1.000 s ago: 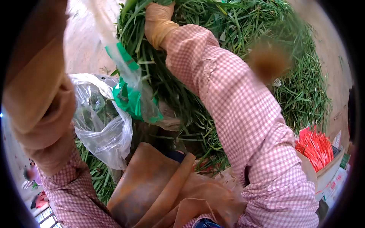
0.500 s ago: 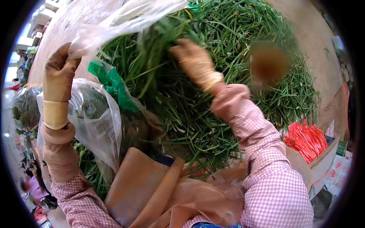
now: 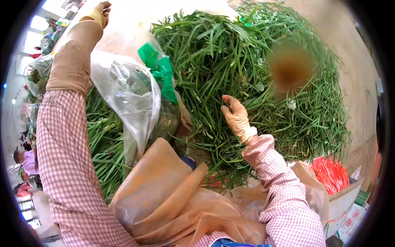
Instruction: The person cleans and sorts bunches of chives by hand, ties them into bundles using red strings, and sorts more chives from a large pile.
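Near the top left, my gloved left hand point(image 3: 98, 14) is stretched far out, its fingers curled at the edge of a pale plastic sheet point(image 3: 189, 5); the glare there hides the exact grip. My right hand point(image 3: 236, 116), in a thin tan glove, hovers at the near side of a big heap of long, flat green leaves point(image 3: 205, 53) that look like chives. Its thumb and fingers are apart, with nothing between them. Between my arms lies a clear plastic bag point(image 3: 123, 90) with a green strip point(image 3: 160, 70) along its edge.
More green leaves point(image 3: 103, 144) lie under my left arm. A brown plastic apron point(image 3: 152, 189) covers my lap. At right, red ties point(image 3: 331, 175) fill a box point(image 3: 345, 197). A person in purple point(image 3: 29, 161) is in the left background. A brown blur point(image 3: 291, 70) spots the view.
My left hand has moved up and away with the plastic, baring more leaves. My right hand has come down and right, towards me. The view has shifted slightly.
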Available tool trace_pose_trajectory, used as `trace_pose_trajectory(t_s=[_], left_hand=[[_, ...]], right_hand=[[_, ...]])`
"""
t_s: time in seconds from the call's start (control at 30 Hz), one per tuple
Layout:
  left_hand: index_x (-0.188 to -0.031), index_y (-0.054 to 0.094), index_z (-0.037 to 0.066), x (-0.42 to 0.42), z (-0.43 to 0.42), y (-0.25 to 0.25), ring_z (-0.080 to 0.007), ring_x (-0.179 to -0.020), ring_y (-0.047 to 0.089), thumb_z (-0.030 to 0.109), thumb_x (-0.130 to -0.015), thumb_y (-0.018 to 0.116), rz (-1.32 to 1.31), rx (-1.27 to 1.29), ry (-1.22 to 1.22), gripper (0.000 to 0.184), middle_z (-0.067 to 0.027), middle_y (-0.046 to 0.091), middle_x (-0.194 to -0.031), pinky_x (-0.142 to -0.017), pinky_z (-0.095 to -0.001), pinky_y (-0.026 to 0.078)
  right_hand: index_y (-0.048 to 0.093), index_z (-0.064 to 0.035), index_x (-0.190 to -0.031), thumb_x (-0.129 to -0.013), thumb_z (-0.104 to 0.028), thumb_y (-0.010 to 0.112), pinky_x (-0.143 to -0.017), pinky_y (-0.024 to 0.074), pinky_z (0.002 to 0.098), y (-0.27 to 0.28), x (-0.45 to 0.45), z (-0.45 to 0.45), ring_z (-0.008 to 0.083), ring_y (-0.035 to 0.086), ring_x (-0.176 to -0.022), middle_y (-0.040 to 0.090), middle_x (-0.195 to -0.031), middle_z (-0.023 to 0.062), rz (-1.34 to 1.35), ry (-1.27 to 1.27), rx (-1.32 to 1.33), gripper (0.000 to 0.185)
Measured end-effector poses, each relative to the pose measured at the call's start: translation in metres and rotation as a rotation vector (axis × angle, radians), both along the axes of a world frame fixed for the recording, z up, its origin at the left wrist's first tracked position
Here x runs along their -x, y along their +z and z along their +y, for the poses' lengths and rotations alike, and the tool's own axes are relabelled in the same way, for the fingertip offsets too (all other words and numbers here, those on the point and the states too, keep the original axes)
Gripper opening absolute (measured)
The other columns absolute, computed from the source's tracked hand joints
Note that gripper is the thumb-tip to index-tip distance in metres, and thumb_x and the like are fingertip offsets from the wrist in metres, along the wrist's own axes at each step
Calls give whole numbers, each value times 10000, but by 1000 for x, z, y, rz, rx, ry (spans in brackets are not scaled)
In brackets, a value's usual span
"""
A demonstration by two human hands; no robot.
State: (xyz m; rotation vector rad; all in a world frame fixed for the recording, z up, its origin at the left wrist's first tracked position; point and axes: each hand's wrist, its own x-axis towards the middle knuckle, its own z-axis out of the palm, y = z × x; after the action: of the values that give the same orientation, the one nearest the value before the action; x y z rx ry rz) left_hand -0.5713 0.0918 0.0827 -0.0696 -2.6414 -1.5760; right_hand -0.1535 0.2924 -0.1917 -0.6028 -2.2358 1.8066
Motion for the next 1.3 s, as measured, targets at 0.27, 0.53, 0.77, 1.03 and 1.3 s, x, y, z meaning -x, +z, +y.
trace_pose_trajectory(t_s=[0.27, 0.53, 0.77, 1.03, 1.3], left_hand=[[-1264, 534, 92, -174, -16, 24, -150, -950, 622, 208, -858, 642, 192, -62, -469, 436, -59, 640, -1121, -806, -265, 480], [-1167, 604, 29, -310, -204, 79, -137, -869, 624, 182, -892, 613, 375, -44, -83, 314, -83, 671, -1014, -767, -233, 474], [-1157, 621, 52, -339, -274, 39, -152, -933, 635, 215, -874, 645, 55, 246, -167, 328, -76, 675, -1023, -861, -260, 487], [-1373, 388, 54, -300, -237, -17, -314, -1307, 382, 536, -744, 688, 164, 1132, -568, 848, -166, 437, -1385, -1097, -460, 263], [-1395, 350, 81, -287, -224, -19, -370, -1158, 500, 546, -705, 715, -73, 1255, -553, 909, -201, 541, -1215, -985, -448, 394]], right_hand=[[586, -17, -1153, -884, -182, 605, -671, 462, 248, 63, 7, 17, 104, 564, -705, 643, -791, 55, -103, 96, -15, 316], [591, -7, -1155, -860, -137, 643, -778, 488, 268, 113, -24, -4, 156, 622, -845, 673, -934, 108, -293, 580, -558, 326], [642, -14, -952, -868, -92, 639, -634, 474, 254, 222, -4, -126, 110, 577, -686, 646, -784, 64, 348, 515, -181, 115], [626, -78, -846, -868, -328, 578, -955, 369, 518, 206, 35, -209, 293, 594, -880, 600, -833, 82, 601, 1137, -867, 256], [518, -50, -1180, -781, -178, 681, -872, 459, 468, 183, -2, -183, 365, 572, -977, 578, -1070, 178, 727, 920, -789, 449]])
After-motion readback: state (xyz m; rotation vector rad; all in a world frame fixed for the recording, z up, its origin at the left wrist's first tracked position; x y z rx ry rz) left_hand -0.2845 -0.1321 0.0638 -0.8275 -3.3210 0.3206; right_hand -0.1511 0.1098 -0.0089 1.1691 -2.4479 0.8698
